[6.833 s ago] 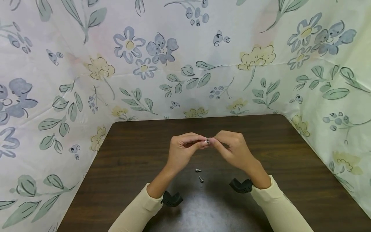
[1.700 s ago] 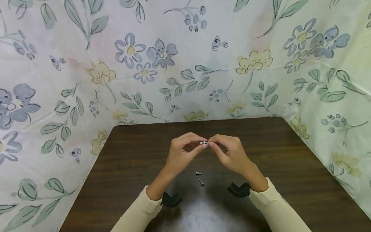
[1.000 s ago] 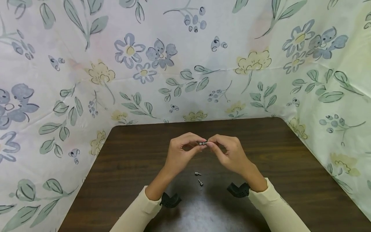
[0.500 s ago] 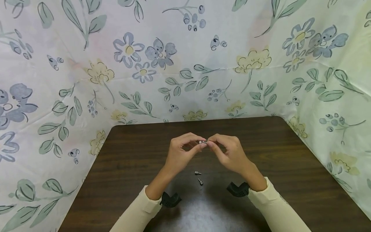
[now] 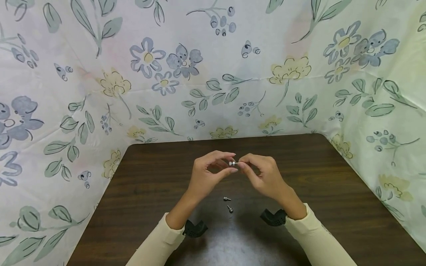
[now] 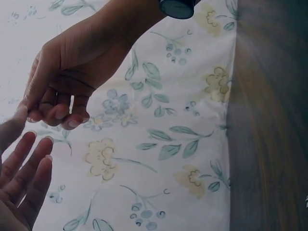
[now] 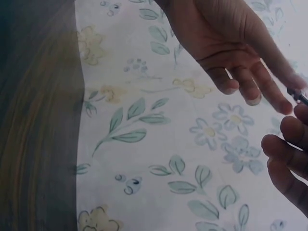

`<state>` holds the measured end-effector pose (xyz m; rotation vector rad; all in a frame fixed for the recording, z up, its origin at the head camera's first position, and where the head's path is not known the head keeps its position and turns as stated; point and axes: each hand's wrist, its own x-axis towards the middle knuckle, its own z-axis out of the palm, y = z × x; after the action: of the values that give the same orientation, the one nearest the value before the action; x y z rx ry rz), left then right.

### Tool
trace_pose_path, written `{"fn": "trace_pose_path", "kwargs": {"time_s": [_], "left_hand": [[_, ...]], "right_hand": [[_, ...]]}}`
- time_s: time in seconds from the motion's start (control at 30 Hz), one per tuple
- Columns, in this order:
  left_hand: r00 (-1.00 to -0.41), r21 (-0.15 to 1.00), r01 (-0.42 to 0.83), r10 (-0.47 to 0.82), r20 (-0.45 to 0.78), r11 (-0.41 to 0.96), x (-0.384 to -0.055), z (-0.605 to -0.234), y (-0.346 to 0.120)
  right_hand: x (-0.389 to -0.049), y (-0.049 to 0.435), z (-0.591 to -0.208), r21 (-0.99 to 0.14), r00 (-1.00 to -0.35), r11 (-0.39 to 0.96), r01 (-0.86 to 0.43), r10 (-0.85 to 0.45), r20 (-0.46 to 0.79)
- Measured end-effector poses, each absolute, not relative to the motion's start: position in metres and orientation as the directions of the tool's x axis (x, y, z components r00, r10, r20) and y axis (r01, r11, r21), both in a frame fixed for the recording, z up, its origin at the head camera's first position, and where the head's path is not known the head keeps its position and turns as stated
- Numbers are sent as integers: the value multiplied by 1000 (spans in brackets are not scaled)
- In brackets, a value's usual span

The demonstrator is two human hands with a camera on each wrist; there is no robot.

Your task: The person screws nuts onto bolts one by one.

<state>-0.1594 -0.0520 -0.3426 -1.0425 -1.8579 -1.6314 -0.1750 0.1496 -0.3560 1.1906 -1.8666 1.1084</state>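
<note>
A small silver bolt (image 5: 232, 163) is held above the table, its head pointing left. What looks like a nut or collar sits on it near the head; too small to be sure. My right hand (image 5: 266, 171) pinches its other end between thumb and index finger. Around the bolt's head, my left hand (image 5: 209, 171) has thumb and index finger spread apart, not gripping it. The right wrist view catches the dark end of the bolt (image 7: 299, 95) between both hands. Two similar bolts lie on the table below: one bolt (image 5: 227, 198) and, nearer, another bolt (image 5: 230, 209).
The dark wooden table (image 5: 149, 177) runs back to a floral cloth (image 5: 213, 107), which hangs behind and along both sides. A black wrist mount (image 5: 195, 229) is on the left wrist, and another black mount (image 5: 273, 217) on the right.
Earlier both hands pinched the bolt, with less of it showing. Now the left thumb and index finger have parted from its head, while the right hand keeps its pinch. The two table bolts stay put.
</note>
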Motion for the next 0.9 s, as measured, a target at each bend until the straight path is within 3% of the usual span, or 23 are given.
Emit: {"fn": "trace_pose_path", "kwargs": {"time_s": [0.17, 0.5, 0.9], "left_hand": [[-580, 603, 798, 242, 778, -25, -159, -341, -51], [-594, 612, 791, 249, 765, 8, -156, -337, -51], [-648, 677, 736, 298, 701, 6, -175, -364, -54]], "right_hand": [[-175, 149, -356, -310, -377, 229, -923, -377, 846], [-174, 149, -356, -309, -376, 227, -924, -377, 846], [-174, 148, -357, -300, -371, 233, -925, -378, 848]]}}
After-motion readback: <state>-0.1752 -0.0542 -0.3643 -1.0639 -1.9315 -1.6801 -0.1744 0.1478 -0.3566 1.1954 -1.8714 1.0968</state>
